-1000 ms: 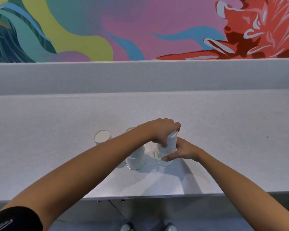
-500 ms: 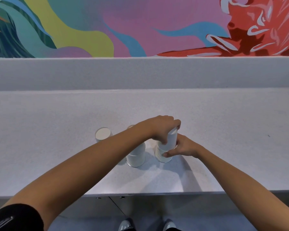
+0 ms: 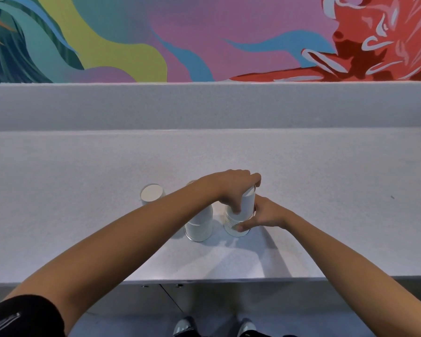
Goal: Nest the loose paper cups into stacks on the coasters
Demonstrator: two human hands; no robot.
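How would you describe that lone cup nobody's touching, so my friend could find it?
Find the grey counter below the colourful mural. Three white cup groups stand in a row near its front; the lone cup is leftmost. Unlike the middle stack and the right stack, which the left hand and right hand grip, it is a single cup, untouched.
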